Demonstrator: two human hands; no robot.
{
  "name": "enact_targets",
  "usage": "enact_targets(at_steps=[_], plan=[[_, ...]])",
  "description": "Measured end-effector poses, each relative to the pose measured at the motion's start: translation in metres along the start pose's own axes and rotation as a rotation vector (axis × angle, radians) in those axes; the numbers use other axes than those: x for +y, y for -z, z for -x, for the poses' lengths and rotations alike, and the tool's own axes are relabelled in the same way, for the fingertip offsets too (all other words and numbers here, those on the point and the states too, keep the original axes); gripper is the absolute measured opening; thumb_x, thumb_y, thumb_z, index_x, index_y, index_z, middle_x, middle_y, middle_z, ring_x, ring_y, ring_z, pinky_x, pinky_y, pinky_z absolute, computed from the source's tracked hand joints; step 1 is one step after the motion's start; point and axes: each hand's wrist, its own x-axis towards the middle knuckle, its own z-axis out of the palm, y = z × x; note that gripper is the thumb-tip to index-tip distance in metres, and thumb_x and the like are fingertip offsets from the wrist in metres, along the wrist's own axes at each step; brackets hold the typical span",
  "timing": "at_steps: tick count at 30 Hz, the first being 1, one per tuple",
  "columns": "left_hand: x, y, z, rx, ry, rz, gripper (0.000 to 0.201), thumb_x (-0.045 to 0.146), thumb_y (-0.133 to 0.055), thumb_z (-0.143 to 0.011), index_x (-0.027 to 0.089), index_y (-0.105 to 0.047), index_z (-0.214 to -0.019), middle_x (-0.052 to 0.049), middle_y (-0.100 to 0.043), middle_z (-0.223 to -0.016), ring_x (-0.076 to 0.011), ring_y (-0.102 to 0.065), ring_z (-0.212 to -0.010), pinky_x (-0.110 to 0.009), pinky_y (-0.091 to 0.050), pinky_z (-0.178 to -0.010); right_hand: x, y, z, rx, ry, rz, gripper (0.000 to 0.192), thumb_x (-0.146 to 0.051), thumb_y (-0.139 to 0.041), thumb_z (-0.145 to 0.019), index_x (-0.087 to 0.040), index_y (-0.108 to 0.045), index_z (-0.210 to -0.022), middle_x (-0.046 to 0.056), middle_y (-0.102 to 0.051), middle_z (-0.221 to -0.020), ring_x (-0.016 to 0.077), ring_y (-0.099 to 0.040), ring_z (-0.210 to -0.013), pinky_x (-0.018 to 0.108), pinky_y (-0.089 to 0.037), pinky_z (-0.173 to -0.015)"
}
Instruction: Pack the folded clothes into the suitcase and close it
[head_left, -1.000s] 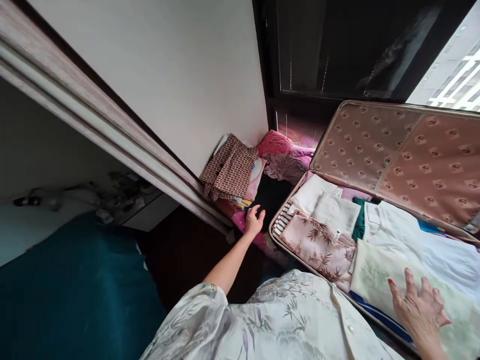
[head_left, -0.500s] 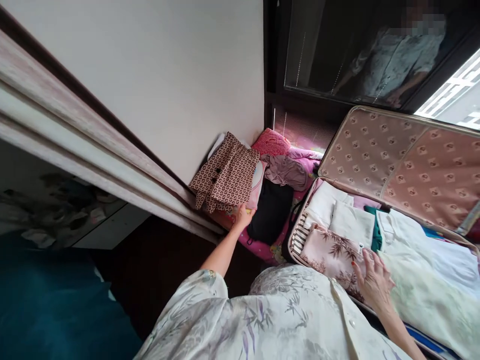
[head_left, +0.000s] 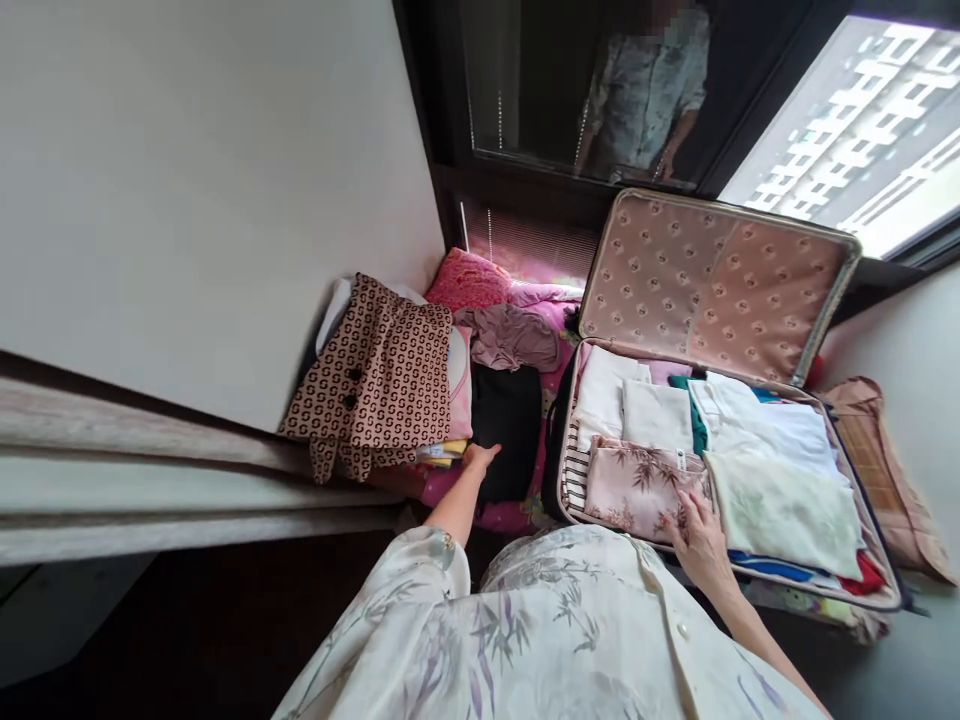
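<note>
Lower centre of frame: my right hand point(head_left: 697, 530) lies flat, fingers spread, on the pink leaf-print garment point(head_left: 637, 485) at the near edge of the open suitcase point(head_left: 862, 590). Centre: my left hand point(head_left: 478, 458), loosely open, touches the black garment point(head_left: 506, 425) beside the folded stack under the brown patterned top point(head_left: 382, 370). Farther, upper centre: the suitcase lid point(head_left: 705, 285) stands against the dark window point(head_left: 540, 90).

Suitcase lid lining point(head_left: 705, 285): smooth printed fabric, slight sheen. Folded leaf-print garment point(head_left: 637, 488): satiny cloth. Patterned brown jacket point(head_left: 375, 380): matt woven cloth. Wall point(head_left: 210, 180): smooth, matt.
</note>
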Motion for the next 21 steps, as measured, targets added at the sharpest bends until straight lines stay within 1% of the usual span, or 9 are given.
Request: enact_targets(at_steps=[2,4,6,8,11,14,16,18,21], plan=[[0.002,-0.005,0.003,0.054,0.014,-0.038,0.082,0.047,-0.083,-0.076,0.012,-0.048,-0.141,-0.030,-0.051,-0.149,-0.0414,-0.050,-0.141,-0.047,-0.046,-0.108,-0.004,0.000,0.003,0.011,-0.015,-0.002,0.053,-0.046,-0.043,-0.098,-0.019,-0.053,-0.143,0.021,-0.055,-0.143,0.0358,-0.055,-0.128,0.055,-0.052,-0.100],[0.004,-0.008,0.006,0.080,0.011,-0.060,0.088,0.051,-0.080,-0.078,0.011,-0.042,-0.146,-0.031,-0.049,-0.151,-0.0391,-0.050,-0.142,-0.044,-0.047,-0.107,-0.009,0.001,0.005,0.011,-0.023,0.010,0.052,-0.046,-0.044,-0.098,-0.018,-0.055,-0.141,0.022,-0.056,-0.142,0.0370,-0.055,-0.128,0.057,-0.052,-0.099],[0.007,-0.008,0.005,0.058,-0.001,-0.063,0.079,0.054,-0.076,-0.082,0.010,-0.047,-0.141,-0.028,-0.058,-0.143,-0.0354,-0.058,-0.135,-0.038,-0.049,-0.103,-0.014,0.002,0.006,0.000,-0.018,0.021,0.051,-0.044,-0.043,-0.099,-0.019,-0.054,-0.142,0.022,-0.054,-0.144,0.0377,-0.053,-0.131,0.059,-0.051,-0.100],[0.013,-0.004,0.001,0.028,-0.002,-0.068,0.067,0.053,-0.075,-0.084,0.011,-0.055,-0.132,-0.025,-0.065,-0.132,-0.0351,-0.063,-0.129,-0.037,-0.051,-0.099,-0.017,0.002,0.006,-0.008,-0.004,0.017,0.050,-0.042,-0.043,-0.099,-0.020,-0.053,-0.143,0.021,-0.053,-0.145,0.0372,-0.052,-0.134,0.060,-0.050,-0.101],[0.020,0.000,0.000,0.038,0.016,-0.088,0.058,0.049,-0.076,-0.082,0.013,-0.061,-0.124,-0.027,-0.061,-0.137,-0.0418,-0.055,-0.136,-0.048,-0.046,-0.106,-0.018,0.001,0.004,-0.005,0.020,-0.011,0.050,-0.040,-0.044,-0.099,-0.020,-0.051,-0.144,0.021,-0.054,-0.144,0.0363,-0.052,-0.134,0.059,-0.050,-0.103],[0.024,-0.003,0.006,0.088,0.016,-0.089,0.060,0.046,-0.074,-0.083,0.012,-0.057,-0.130,-0.030,-0.048,-0.149,-0.0465,-0.041,-0.145,-0.057,-0.038,-0.112,-0.014,0.001,0.002,-0.007,0.042,-0.050,0.051,-0.039,-0.045,-0.098,-0.020,-0.050,-0.145,0.020,-0.054,-0.142,0.0349,-0.054,-0.132,0.057,-0.050,-0.105],[0.024,-0.004,0.011,0.101,-0.004,-0.059,0.065,0.045,-0.074,-0.084,0.010,-0.053,-0.135,-0.030,-0.045,-0.150,-0.0465,-0.039,-0.146,-0.058,-0.038,-0.112,-0.010,0.003,0.002,-0.015,0.051,-0.062,0.051,-0.040,-0.045,-0.098,-0.021,-0.051,-0.145,0.019,-0.053,-0.143,0.0341,-0.055,-0.131,0.056,-0.050,-0.106],[0.024,-0.003,0.013,0.089,-0.047,-0.001,0.064,0.044,-0.074,-0.087,0.010,-0.053,-0.136,-0.027,-0.049,-0.147,-0.0426,-0.045,-0.141,-0.056,-0.042,-0.109,-0.007,0.005,0.004,-0.027,0.050,-0.064,0.051,-0.041,-0.045,-0.098,-0.021,-0.051,-0.144,0.020,-0.053,-0.143,0.0344,-0.055,-0.132,0.056,-0.050,-0.107],[0.027,0.003,0.012,0.043,-0.146,0.127,0.050,0.043,-0.070,-0.095,0.014,-0.059,-0.134,-0.015,-0.059,-0.138,-0.0317,-0.059,-0.125,-0.050,-0.052,-0.103,-0.003,0.006,0.008,-0.045,0.042,-0.071,0.051,-0.042,-0.044,-0.099,-0.020,-0.050,-0.144,0.020,-0.054,-0.142,0.0354,-0.055,-0.131,0.056,-0.050,-0.107]])
